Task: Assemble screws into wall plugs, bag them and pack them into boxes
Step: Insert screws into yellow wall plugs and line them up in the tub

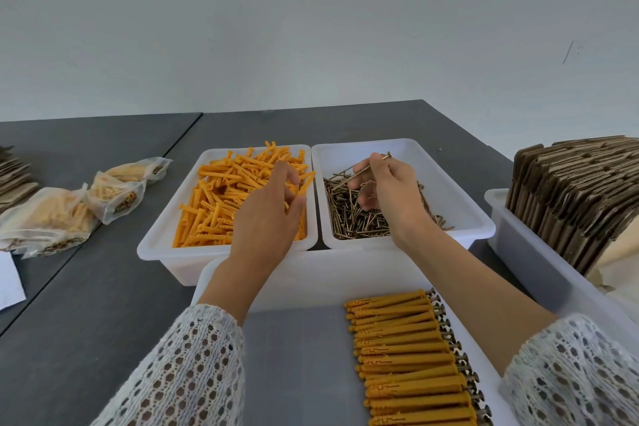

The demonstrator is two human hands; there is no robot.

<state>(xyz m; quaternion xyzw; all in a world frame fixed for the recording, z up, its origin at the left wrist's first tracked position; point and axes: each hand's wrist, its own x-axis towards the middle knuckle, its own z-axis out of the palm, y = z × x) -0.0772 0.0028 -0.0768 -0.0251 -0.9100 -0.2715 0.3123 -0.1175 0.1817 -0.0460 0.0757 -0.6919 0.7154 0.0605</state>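
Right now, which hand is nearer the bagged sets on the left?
Left. The left hand is over the orange plug tray, next to the bags; the right hand holds a screw over the farther screw tray.

A white paper sheet [10,282], perhaps a label, lies on the grey table [103,304].

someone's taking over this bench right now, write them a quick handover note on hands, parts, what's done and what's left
Left hand is in the wall plug bin, fingers curled on orange plugs. Right hand pinches one screw above the screw bin.
Done: a row of assembled plugs in the near tray; three filled bags at left.
Left: join this pair, keep assembling, bag the row, fold the flat cartons at right and pack.
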